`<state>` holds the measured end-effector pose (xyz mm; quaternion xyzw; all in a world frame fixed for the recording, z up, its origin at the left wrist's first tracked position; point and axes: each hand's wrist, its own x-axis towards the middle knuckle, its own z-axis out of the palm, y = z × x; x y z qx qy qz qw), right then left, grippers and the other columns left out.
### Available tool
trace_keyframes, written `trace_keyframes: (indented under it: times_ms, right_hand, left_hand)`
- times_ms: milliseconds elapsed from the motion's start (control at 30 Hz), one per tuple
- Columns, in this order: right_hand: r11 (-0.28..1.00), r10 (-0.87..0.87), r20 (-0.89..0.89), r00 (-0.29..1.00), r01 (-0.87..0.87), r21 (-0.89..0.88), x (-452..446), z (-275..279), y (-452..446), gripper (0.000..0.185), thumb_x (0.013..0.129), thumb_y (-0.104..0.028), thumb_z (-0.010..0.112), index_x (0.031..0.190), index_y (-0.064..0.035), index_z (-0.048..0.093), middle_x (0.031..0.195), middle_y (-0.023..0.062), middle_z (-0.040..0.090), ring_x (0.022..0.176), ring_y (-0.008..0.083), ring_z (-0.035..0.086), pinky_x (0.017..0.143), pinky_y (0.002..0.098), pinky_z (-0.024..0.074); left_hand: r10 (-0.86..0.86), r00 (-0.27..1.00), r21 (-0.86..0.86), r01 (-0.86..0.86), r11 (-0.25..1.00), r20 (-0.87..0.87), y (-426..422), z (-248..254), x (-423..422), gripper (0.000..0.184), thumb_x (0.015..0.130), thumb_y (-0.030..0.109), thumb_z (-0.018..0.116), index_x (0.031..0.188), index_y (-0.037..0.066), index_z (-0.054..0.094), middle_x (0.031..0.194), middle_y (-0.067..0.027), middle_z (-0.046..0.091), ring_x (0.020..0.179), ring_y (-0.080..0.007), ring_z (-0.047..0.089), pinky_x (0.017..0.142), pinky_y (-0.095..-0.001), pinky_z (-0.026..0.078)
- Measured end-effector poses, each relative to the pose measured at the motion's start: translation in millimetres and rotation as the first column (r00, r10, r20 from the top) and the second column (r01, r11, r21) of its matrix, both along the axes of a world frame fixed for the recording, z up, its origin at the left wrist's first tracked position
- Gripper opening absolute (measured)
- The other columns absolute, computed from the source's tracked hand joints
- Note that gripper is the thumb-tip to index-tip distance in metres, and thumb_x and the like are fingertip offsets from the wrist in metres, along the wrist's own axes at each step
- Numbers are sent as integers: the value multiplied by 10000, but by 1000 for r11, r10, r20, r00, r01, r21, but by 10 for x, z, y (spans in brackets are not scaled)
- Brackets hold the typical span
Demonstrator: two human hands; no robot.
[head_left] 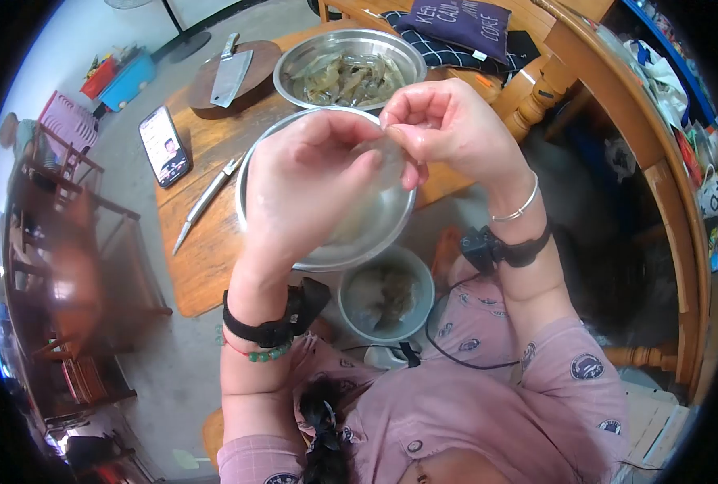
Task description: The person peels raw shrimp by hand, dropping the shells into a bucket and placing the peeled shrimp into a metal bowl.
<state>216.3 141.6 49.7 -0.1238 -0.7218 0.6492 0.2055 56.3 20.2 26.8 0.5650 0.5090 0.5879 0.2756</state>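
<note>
Over a steel bowl, my left hand and my right hand meet with fingers pinched together. Between them is a pale, see-through shrimp, mostly covered by the fingers, so its exact shape is hard to make out. The left hand and forearm hide much of that bowl's inside. Just beyond, a wider metal basin holds a pile of grey-green shrimps. Below the table edge, a small bucket has dark scraps in it.
On the wooden table lie scissors, a phone, and a cleaver on a round chopping board. A wooden bench with a purple cushion flanks the right. Chairs stand left.
</note>
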Motion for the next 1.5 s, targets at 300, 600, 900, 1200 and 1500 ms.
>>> trace_keyframes:
  times_ms: [300, 600, 900, 1200, 1500]
  right_hand:
    - [987, 31, -76, 997, -42, -152, -43, -114, 45, 129, 880, -126, 627, 896, 2, 620, 736, 22, 638, 567, 103, 646, 503, 199, 497]
    - [984, 64, -1, 998, -63, -164, -144, -222, -48, 104, 852, -57, 602, 924, 18, 597, 739, 78, 639, 567, 133, 648, 505, 218, 515]
    - [884, -269, -238, 933, 337, 323, -177, -177, -120, 145, 888, -36, 566, 967, 5, 681, 817, 21, 634, 683, 68, 626, 589, 209, 508]
    - [586, -142, -327, 934, 346, 733, -156, -176, -65, 147, 829, -40, 656, 968, 1, 682, 791, 116, 641, 677, 199, 654, 601, 284, 522]
    - [380, -38, -315, 948, 305, 873, -74, -124, 16, 128, 793, -66, 668, 911, -19, 653, 748, 102, 611, 676, 240, 632, 602, 335, 507]
  left_hand:
    - [45, 997, 155, -35, 987, -62, 36, -78, 19, 230, 777, -103, 669, 986, -71, 580, 972, -67, 612, 876, -128, 614, 819, -254, 519]
    - [181, 962, 210, -224, 952, 207, 21, -53, -77, 168, 846, -30, 672, 996, -39, 597, 900, -77, 661, 803, -154, 669, 742, -243, 531]
    - [79, 886, -39, -69, 997, 458, 17, -55, -135, 176, 843, 13, 684, 993, -28, 603, 924, -99, 667, 788, -179, 673, 725, -244, 531]
    - [59, 877, -54, -38, 998, 477, 44, -110, -104, 258, 841, 20, 695, 1067, -68, 609, 967, -113, 669, 826, -176, 666, 743, -246, 537]
    - [33, 916, -94, 5, 996, 399, 17, -129, -90, 268, 829, 50, 720, 1050, -71, 628, 934, -107, 681, 824, -161, 662, 755, -257, 526]
